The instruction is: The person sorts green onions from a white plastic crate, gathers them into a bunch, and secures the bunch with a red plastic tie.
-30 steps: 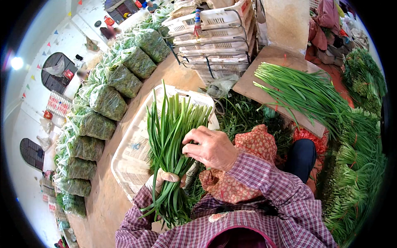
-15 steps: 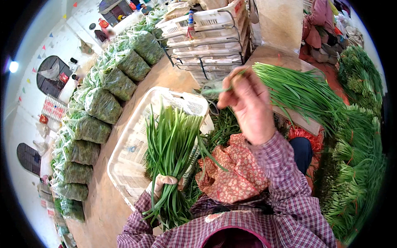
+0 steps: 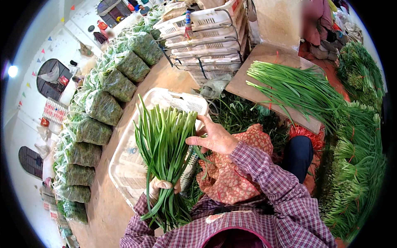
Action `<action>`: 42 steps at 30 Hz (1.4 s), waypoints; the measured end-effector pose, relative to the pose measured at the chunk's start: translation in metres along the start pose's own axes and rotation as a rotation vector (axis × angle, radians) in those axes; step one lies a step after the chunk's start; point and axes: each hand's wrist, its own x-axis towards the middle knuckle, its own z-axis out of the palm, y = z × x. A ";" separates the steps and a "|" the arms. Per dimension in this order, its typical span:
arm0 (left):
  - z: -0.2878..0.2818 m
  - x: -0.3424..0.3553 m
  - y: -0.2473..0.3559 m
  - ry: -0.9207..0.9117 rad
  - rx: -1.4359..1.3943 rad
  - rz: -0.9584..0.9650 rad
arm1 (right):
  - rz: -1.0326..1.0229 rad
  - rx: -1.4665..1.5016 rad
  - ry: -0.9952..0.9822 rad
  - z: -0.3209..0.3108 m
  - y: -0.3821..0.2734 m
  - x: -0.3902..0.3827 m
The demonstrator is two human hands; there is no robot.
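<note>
My left hand (image 3: pixel 162 186) is closed around the lower, leafy part of a thick bunch of garlic chives (image 3: pixel 165 140). The pale cut stems point up and away from me, and the leaf tips hang below the fist. At the bunch's right side is my right hand (image 3: pixel 217 136), thumb and forefinger apart, fingertips at the outer stalks. Beneath the bunch stands a white plastic basket (image 3: pixel 128 165). Loose chives (image 3: pixel 289 84) lie spread on a board (image 3: pixel 252 68) to the right.
Stacked white crates (image 3: pixel 202 41) stand ahead. Bagged greens (image 3: pixel 103 106) line the left. Bundled chives (image 3: pixel 351 165) are piled along the right. A red patterned cloth (image 3: pixel 231 173) covers my lap, with leaf scraps (image 3: pixel 235 111) beyond it. Another person (image 3: pixel 318 20) is at the far right.
My right hand has come down and left from above the cloth to the bunch's side. The thin green strand it held no longer shows in it. My left hand keeps its grip.
</note>
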 end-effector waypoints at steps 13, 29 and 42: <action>0.008 -0.003 0.008 0.029 0.127 -0.018 | -0.415 -0.656 0.317 -0.039 0.025 0.011; 0.060 0.037 0.058 0.326 0.282 0.087 | 0.234 0.452 -0.295 0.005 0.020 0.009; 0.140 0.065 0.065 0.132 0.928 0.517 | 0.076 0.726 -0.008 -0.032 -0.010 0.009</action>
